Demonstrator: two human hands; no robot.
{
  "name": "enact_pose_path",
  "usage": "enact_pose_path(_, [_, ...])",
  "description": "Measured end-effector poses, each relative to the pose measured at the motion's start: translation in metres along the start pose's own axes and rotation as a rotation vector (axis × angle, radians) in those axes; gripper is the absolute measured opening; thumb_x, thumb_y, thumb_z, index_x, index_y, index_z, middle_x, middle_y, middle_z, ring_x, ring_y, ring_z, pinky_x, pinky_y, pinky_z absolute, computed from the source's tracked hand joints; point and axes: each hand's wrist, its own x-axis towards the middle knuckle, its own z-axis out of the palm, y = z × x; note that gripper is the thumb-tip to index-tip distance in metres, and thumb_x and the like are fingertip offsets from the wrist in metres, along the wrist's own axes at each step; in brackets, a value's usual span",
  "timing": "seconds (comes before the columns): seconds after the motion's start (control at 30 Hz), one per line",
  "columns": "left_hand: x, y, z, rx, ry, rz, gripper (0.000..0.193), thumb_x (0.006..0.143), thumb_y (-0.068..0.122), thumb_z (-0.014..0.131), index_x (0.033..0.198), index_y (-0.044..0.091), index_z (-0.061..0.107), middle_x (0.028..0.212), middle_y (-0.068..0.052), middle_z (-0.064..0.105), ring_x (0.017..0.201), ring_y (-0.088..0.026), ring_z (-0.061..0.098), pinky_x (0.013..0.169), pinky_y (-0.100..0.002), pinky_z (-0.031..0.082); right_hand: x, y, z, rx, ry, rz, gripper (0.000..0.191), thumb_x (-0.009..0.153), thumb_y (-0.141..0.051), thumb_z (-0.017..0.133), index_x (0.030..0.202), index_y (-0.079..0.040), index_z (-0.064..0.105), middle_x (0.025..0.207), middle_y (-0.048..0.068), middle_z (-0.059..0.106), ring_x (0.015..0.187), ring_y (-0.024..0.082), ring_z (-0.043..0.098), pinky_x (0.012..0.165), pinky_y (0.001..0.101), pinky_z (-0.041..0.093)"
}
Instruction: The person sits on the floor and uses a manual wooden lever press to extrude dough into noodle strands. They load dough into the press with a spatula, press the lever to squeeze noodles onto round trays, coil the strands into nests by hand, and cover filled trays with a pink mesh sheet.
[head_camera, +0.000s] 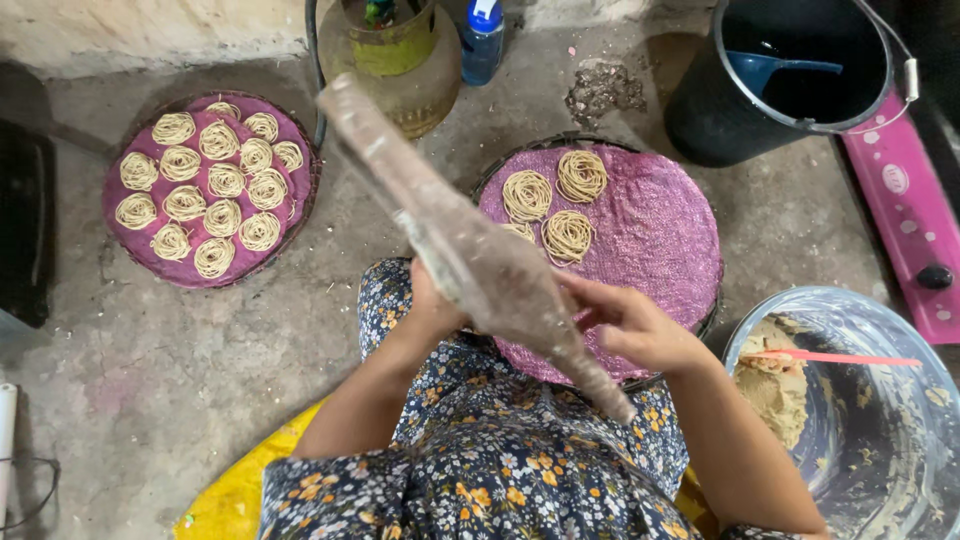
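Note:
My left hand (428, 305) and my right hand (630, 322) both grip a long wooden noodle press (470, 250), dusted with flour, held slantwise over my lap. Its upper end points to the far left, its lower end toward my right knee. Under it lies a round tray with a purple mesh cloth (660, 240) bearing three full noodle coils (550, 205) and part of another beside the press. A second round purple tray (140, 255) at the far left is covered with several noodle coils.
A metal basin (890, 330) at the right holds dough (775, 385) and a red stick. A black bucket (700, 110) with a blue ladle stands at the back right, next to a pink stove. A gas cylinder (410, 70) and blue bottle (483, 40) stand behind.

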Motion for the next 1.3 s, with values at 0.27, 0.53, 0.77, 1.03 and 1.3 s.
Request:
enact_pose_path(0.27, [-0.031, -0.018, -0.062, -0.262, 0.134, -0.328, 0.053, 0.08, 0.031, 0.08, 0.126, 0.011, 0.063, 0.121, -0.012, 0.072, 0.113, -0.026, 0.069, 0.101, -0.039, 0.057, 0.025, 0.055, -0.029, -0.864, 0.454, 0.358, 0.023, 0.088, -0.029, 0.075, 0.101, -0.011, 0.078, 0.101, 0.009, 0.069, 0.088, 0.026, 0.068, 0.08, 0.0416, 0.054])
enact_pose_path(0.53, [-0.042, -0.02, -0.077, -0.403, 0.146, -0.387, 0.056, 0.076, 0.031, 0.082, 0.124, 0.01, 0.063, 0.121, -0.012, 0.072, 0.115, -0.026, 0.067, 0.102, -0.039, 0.055, 0.035, 0.085, -0.026, -0.981, 0.477, 0.342, 0.02, 0.084, -0.03, 0.077, 0.097, -0.015, 0.078, 0.097, 0.008, 0.069, 0.093, 0.029, 0.067, 0.079, 0.0435, 0.053])
enact_pose_path(0.77, [-0.046, -0.024, -0.072, -0.424, 0.142, -0.389, 0.058, 0.072, 0.03, 0.084, 0.123, 0.01, 0.064, 0.121, -0.013, 0.071, 0.116, -0.027, 0.065, 0.103, -0.04, 0.053, 0.031, 0.073, -0.012, -0.859, 0.355, 0.402, 0.019, 0.086, -0.029, 0.076, 0.096, -0.013, 0.075, 0.094, 0.007, 0.069, 0.086, 0.025, 0.069, 0.078, 0.0399, 0.054])
enact_pose_path(1.03, [-0.051, -0.03, -0.076, -0.441, 0.166, -0.395, 0.061, 0.068, 0.029, 0.086, 0.121, 0.01, 0.064, 0.121, -0.013, 0.071, 0.117, -0.027, 0.063, 0.105, -0.04, 0.051, 0.007, 0.064, -0.003, -0.832, 0.226, 0.256, 0.017, 0.088, -0.018, 0.071, 0.104, -0.015, 0.076, 0.096, 0.007, 0.067, 0.086, 0.025, 0.068, 0.078, 0.04, 0.055])
enact_pose_path(1.3, [-0.038, -0.027, -0.074, -0.324, 0.12, -0.342, 0.064, 0.063, 0.028, 0.088, 0.119, 0.01, 0.064, 0.121, -0.013, 0.07, 0.119, -0.027, 0.06, 0.106, -0.041, 0.049, 0.014, 0.051, 0.005, -0.912, 0.32, 0.298, 0.026, 0.089, -0.018, 0.071, 0.115, -0.017, 0.075, 0.097, 0.009, 0.064, 0.087, 0.025, 0.066, 0.08, 0.0405, 0.054])
